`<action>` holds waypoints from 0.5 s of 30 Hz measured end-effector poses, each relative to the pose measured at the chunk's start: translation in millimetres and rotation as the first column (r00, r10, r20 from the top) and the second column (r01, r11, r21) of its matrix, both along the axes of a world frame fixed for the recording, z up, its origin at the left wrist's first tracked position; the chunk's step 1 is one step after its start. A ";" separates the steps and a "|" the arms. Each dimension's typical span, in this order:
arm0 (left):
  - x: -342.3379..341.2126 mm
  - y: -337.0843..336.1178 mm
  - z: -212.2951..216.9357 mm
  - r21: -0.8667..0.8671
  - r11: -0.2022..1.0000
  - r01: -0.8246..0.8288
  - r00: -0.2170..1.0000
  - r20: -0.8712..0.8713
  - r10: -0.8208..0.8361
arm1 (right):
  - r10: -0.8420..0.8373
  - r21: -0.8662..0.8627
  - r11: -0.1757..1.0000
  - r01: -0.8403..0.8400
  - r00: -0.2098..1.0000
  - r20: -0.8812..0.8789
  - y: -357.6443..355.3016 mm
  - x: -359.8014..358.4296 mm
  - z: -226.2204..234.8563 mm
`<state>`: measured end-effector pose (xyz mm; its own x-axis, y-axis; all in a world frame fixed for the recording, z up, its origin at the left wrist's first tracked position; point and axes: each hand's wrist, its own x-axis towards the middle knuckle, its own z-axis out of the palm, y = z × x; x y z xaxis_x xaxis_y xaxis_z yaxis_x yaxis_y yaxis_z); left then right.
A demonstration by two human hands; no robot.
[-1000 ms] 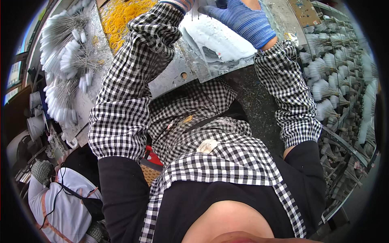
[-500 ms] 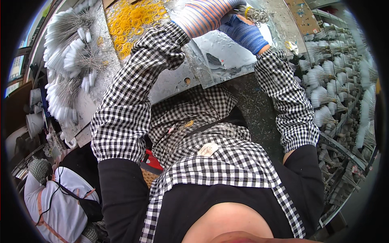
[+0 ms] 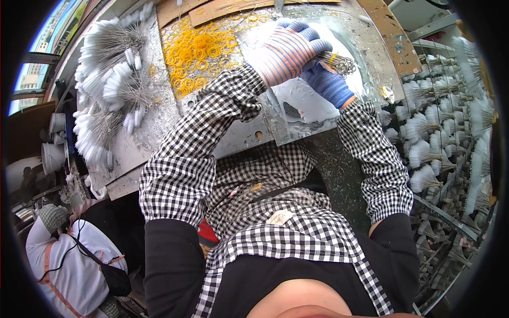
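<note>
Both hands come together over a white-smeared sheet (image 3: 305,98) on the table. My left hand (image 3: 286,53), in an orange-and-blue striped knit glove, is closed with bent fingers over one end of a bundle of looped wire stems (image 3: 343,64). A yellow rubber band circles the stems. My right hand (image 3: 327,84), in a blue knit glove with the fingertips mostly hidden, grips the bundle from below and right. Loop ends stick out to the right between the hands; the other end is hidden under my left hand.
Yellow rubber bands (image 3: 199,50) lie heaped left of my hands. Several bunches of white-bristled wire brushes (image 3: 114,77) rest at the table's left. More brush bunches (image 3: 424,127) fill a rack on the right. Cardboard strips (image 3: 228,11) border the far edge. Another person (image 3: 74,265) is at lower left.
The whole view has shifted, so the table and my hands sit lower and slightly further right in the picture. Both hands stay together at the wire bundle.
</note>
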<state>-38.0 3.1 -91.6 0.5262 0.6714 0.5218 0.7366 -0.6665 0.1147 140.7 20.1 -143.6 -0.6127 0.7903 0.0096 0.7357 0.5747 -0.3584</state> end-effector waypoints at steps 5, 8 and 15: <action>-9.8 0.9 12.4 0.050 0.999 0.005 1.000 -0.023 -0.004 | 0.122 0.096 0.989 -0.109 0.982 -0.145 -0.5 -2.1 7.5; -12.9 -2.4 8.4 -0.071 0.997 0.007 0.996 -0.084 -0.013 | 0.087 0.063 0.995 -0.080 0.989 -0.119 -0.7 -6.3 -0.3; -10.4 2.1 1.5 -0.014 1.000 0.003 0.998 -0.063 -0.004 | 0.044 -0.027 0.999 -0.047 0.993 -0.107 8.3 -5.5 -10.8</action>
<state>-48.4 5.3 -90.1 0.5602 0.6767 0.4778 0.7405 -0.6676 0.0774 135.2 28.4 -154.3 -0.6446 0.7627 0.0538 0.6659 0.5946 -0.4506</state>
